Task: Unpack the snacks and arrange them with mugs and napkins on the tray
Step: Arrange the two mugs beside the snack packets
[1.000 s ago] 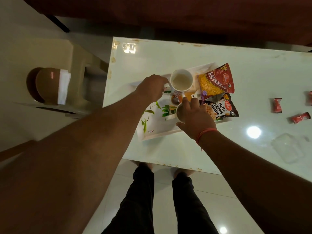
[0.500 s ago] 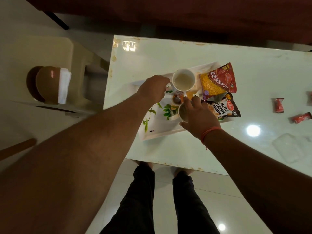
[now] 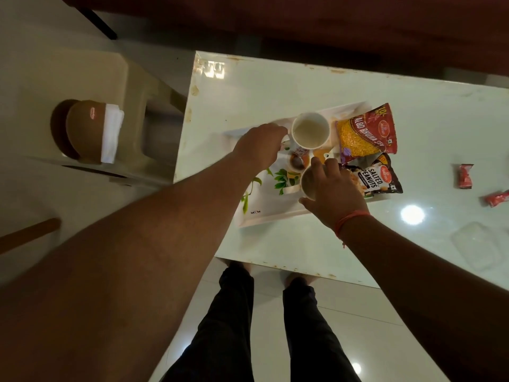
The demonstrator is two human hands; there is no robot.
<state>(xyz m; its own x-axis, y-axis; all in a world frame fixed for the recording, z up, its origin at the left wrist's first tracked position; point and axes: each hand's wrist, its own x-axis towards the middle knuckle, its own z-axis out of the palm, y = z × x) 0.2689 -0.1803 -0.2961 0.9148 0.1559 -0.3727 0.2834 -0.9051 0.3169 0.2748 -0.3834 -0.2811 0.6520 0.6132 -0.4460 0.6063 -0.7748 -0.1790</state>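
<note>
Mugs are the business of this moment: the far mug [image 3: 310, 130] stands upright at the back of the tray [image 3: 264, 215], and the left hand [image 3: 260, 147] is curled at its handle side, gripping it there as far as the view shows. The near mug [image 3: 308, 183] sits toward the tray's front edge with the right hand [image 3: 334, 193] draped over its rim, fingers curled round the top. Compared with a second ago very little has shifted; both hands have kept their holds and both mugs stand in much the same spots, the whole scene only sliding slightly in the view, so I judge this to be fine positioning, not a fresh placement. Two snack packets lie to the right, the yellow-and-red bhujia packet [image 3: 366, 133] behind and the black salted peanuts packet [image 3: 377, 176] in front, both overlapping the tray's right side. White napkins [image 3: 111, 136] rest against a brown bowl [image 3: 82, 128] on the chair to the left (well apart from the tray), so that part of the arrangement looks undone. Small red wrappers [image 3: 465, 176] lie on the table [image 3: 303, 244] far right.
</note>
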